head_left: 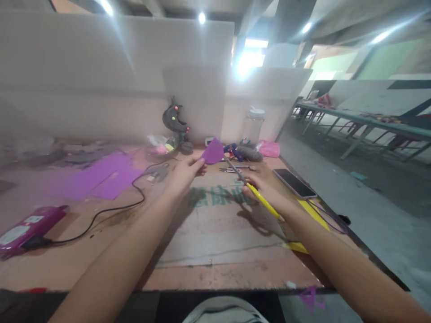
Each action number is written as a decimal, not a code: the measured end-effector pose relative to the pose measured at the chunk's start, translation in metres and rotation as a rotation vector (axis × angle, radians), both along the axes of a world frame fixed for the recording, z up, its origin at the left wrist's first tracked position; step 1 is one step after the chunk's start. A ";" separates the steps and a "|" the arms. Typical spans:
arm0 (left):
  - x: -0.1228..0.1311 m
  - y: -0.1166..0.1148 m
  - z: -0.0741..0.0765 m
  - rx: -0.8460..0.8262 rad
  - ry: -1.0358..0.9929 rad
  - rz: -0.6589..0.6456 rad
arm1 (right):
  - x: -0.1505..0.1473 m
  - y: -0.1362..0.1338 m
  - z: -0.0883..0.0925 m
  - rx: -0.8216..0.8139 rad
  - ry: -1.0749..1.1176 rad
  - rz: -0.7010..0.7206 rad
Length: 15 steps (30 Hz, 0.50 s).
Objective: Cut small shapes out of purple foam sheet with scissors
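My left hand [191,169] pinches a small purple sheet piece [214,151] by its lower left edge and holds it up above the table. In my right hand [259,185] is a pair of scissors [256,194] with a yellow handle, its dark blades pointing up and left toward the purple piece. The blade tips lie close to the piece's right side; whether they touch it I cannot tell. Below both hands lies a pale translucent mat [215,229] with green printed characters.
Larger purple sheets [97,177] lie at left, near a magenta device [30,229] with a black cable. A dark crescent ornament [173,119], a clear bottle [253,125] and grey yarn [249,153] stand at the back. A phone [294,183] rests near the right edge.
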<state>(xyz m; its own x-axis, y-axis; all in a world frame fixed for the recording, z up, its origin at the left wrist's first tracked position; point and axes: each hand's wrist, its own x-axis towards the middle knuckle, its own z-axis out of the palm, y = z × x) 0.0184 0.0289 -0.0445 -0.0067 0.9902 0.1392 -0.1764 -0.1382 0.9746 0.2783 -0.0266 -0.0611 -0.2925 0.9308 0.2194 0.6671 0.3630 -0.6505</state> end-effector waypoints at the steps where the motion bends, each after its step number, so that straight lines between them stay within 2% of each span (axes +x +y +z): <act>1: -0.001 -0.002 -0.001 -0.010 -0.014 -0.006 | -0.001 -0.003 -0.001 -0.007 0.011 0.020; 5: -0.011 -0.009 -0.005 -0.022 -0.081 -0.005 | -0.005 -0.009 -0.008 -0.084 0.008 0.051; 9: -0.013 -0.010 -0.008 -0.019 -0.127 0.020 | -0.004 -0.012 -0.008 -0.130 -0.025 0.046; 15: 0.007 -0.025 -0.009 -0.062 -0.085 -0.120 | -0.004 -0.013 -0.011 -0.165 0.131 0.135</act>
<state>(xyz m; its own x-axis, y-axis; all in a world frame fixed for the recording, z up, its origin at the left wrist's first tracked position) 0.0251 0.0043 -0.0538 0.1034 0.9912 0.0821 -0.2707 -0.0514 0.9613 0.2742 -0.0401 -0.0718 -0.3957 0.9115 0.1122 0.5255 0.3249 -0.7863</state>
